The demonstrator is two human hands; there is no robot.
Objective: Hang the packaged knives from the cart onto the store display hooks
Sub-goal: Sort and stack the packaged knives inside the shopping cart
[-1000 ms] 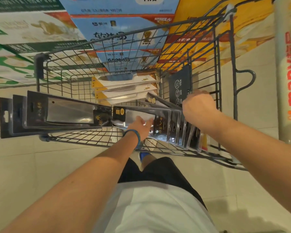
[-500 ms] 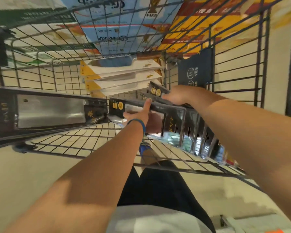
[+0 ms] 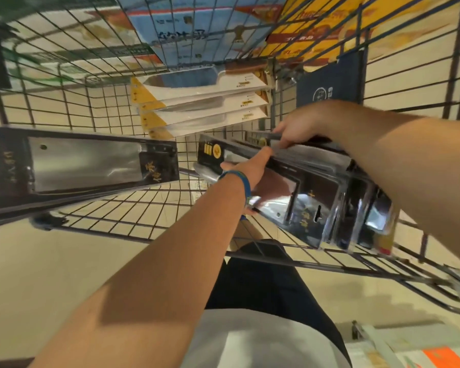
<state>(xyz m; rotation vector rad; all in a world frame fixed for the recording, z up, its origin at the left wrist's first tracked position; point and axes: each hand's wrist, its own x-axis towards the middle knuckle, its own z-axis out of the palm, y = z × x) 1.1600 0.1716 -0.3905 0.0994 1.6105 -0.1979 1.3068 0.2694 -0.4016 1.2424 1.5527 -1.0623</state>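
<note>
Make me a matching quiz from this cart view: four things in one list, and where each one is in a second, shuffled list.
Things:
1. cleaver pack
2. yellow packs
3. wristband
4. pack row

Places:
A. on the left wrist
B. gripped by the left hand and right hand
C. stacked at the far end of the cart
D. on the cart's left side, untouched

Pairs: 1-D, 2-C, 3-A, 4-B.
</note>
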